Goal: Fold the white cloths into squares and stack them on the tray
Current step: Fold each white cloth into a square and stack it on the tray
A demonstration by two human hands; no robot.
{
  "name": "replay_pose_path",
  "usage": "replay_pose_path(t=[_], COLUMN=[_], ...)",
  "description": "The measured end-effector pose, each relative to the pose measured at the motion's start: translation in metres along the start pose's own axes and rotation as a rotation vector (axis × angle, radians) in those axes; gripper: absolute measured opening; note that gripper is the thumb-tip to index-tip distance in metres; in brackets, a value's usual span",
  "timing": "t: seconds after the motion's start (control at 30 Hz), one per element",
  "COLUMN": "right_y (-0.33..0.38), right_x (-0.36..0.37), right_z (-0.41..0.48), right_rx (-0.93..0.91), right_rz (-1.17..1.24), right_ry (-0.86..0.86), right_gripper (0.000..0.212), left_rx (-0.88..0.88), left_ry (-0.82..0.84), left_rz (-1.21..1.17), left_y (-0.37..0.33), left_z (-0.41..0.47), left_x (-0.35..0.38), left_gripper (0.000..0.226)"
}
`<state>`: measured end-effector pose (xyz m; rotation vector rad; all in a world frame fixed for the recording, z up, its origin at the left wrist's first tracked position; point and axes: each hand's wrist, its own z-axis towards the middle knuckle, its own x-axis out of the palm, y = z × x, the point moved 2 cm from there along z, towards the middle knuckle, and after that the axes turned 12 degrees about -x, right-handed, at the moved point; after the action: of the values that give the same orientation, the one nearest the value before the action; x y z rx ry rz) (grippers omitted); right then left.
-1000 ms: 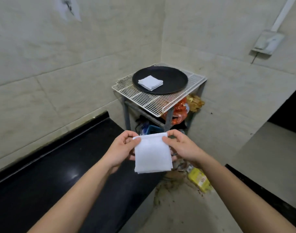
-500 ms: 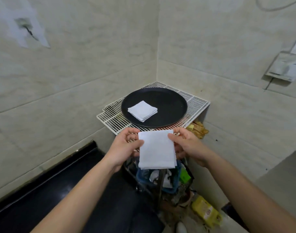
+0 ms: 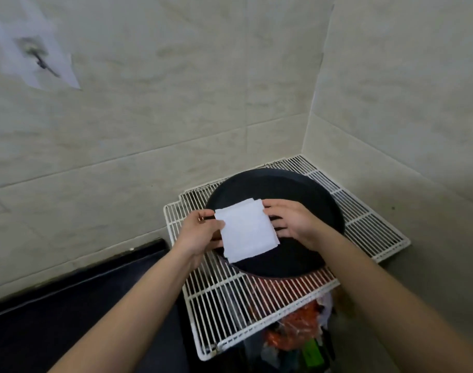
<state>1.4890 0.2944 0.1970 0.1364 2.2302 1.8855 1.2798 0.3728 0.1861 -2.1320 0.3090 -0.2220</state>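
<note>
- Step in hand: stacking. Folded white cloth [image 3: 247,232] held flat over the black round tray [image 3: 297,184]; contact unclear.
- Left hand [image 3: 200,234] pinches its left edge, right hand [image 3: 291,222] its right edge.
- Next, probably: lower squarely, release both edges together.

A white wire rack [image 3: 364,227] in the corner carries a black round tray [image 3: 305,189].

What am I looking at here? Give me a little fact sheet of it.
Held item: folded white square cloth
Grip: left hand and right hand pinch its side edges
Below it: round black tray
Tray stands on: white wire rack
Cloth touching tray: cannot tell
Surroundings: pale tiled walls meeting in a corner
</note>
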Motion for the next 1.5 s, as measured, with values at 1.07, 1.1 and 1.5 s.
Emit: replay_pose_path(t=[1.07, 1.1, 1.5], right_y=[-0.037, -0.038, -0.060], right_x=[-0.025, -0.025, -0.016], right_z=[0.074, 0.069, 0.044], right_rx=[-0.233, -0.270, -0.336], right_rz=[-0.307, -0.337, -0.399], right_ry=[-0.029, -0.032, -0.065], right_gripper=[0.034, 0.029, 0.016], left_rx=[0.228, 0.256, 0.524], left_ry=[-0.436, -0.426, -0.368], left_rz=[0.354, 0.385, 0.619], left_y=[0.015, 0.018, 0.038], left_z=[0.030, 0.027, 0.009], left_x=[0.005, 0.004, 0.020], left_gripper=[0.018, 0.016, 0.014])
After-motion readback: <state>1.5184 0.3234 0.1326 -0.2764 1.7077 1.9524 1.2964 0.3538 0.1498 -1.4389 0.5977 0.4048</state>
